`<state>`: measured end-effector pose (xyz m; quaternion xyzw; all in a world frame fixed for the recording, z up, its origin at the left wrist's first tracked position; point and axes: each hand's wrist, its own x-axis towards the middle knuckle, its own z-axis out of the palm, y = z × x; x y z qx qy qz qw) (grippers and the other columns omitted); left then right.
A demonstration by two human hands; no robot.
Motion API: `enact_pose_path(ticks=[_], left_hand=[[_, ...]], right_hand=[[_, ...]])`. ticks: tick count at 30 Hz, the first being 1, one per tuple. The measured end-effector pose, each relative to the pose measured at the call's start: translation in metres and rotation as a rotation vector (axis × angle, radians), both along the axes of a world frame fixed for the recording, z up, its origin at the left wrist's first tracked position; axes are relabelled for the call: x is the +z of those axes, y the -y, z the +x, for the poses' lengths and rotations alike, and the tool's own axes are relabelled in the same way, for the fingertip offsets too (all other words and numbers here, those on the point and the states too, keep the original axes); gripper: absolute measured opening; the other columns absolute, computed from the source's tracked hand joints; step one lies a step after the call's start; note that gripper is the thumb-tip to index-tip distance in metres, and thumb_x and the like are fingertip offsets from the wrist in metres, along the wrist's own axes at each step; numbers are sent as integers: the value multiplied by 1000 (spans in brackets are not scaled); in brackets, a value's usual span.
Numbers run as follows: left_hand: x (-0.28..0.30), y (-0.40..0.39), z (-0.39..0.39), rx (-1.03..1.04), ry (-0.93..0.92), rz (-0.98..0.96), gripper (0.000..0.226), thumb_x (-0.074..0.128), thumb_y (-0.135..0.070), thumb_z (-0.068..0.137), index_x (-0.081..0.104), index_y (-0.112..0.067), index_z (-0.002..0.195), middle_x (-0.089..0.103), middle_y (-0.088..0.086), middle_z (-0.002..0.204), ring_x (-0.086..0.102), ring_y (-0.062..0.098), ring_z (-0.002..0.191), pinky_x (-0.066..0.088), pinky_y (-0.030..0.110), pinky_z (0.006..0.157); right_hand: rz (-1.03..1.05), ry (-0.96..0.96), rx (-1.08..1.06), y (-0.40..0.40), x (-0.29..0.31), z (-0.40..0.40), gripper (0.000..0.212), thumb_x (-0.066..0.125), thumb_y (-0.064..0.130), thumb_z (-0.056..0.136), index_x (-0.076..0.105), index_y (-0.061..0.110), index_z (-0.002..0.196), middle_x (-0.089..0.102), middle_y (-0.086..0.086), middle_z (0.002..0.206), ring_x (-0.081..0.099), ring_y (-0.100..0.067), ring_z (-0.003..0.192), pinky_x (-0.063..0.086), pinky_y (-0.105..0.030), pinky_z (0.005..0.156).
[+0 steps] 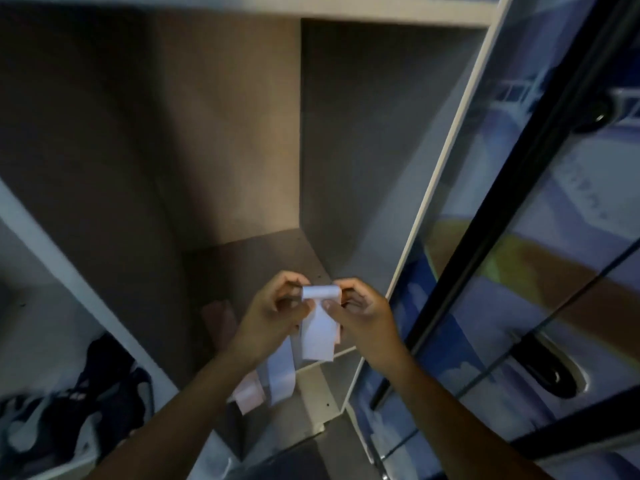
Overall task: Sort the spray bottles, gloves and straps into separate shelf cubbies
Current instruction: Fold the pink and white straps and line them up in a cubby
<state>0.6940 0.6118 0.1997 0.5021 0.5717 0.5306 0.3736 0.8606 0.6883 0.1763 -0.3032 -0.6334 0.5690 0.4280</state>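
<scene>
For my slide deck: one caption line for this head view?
Both hands, left hand and right hand, pinch a rolled white strap before an open shelf cubby.

Straps (317, 327): pale woven cloth, matt, smooth. Shelf cubby (239, 133): matt grey-brown laminate board, white edge banding. Panel (554, 220) on the right of the frame: glossy, reflective. Gloves (86, 403) lower left: dark matt fabric.

A: What do the arms wear?
B: Nothing. Left hand (273, 313) and right hand (363, 315) bare, no gloves; both forearms bare, no sleeves in view.
</scene>
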Motion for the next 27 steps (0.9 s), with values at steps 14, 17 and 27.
enact_pose_path(ticks=[14, 17, 27], left_hand=[[-216, -97, -25, 162, 201, -301, 21, 56, 10, 92, 54, -11, 92, 57, 12, 89, 63, 32, 87, 62, 42, 68], [-241, -129, -46, 195, 269, -281, 25, 53, 12, 92, 54, -12, 86, 63, 6, 82, 69, 21, 78, 61, 31, 62], [-256, -129, -79, 233, -209, -218, 26, 63, 8, 86, 62, -18, 90, 62, 1, 87, 62, 14, 77, 52, 30, 76]], right_hand=[[-89, 441, -60, -104, -218, -41, 16, 77, 9, 84, 68, 6, 97, 71, -9, 83, 69, -18, 68, 56, -29, 61], [48, 581, -58, -142, -243, -60, 19, 78, 29, 81, 67, 20, 93, 71, -6, 86, 69, -25, 80, 59, -45, 75], [422, 966, -78, -178, -252, -91, 31, 79, 28, 81, 63, 15, 104, 69, -4, 99, 66, -24, 93, 55, -40, 86]])
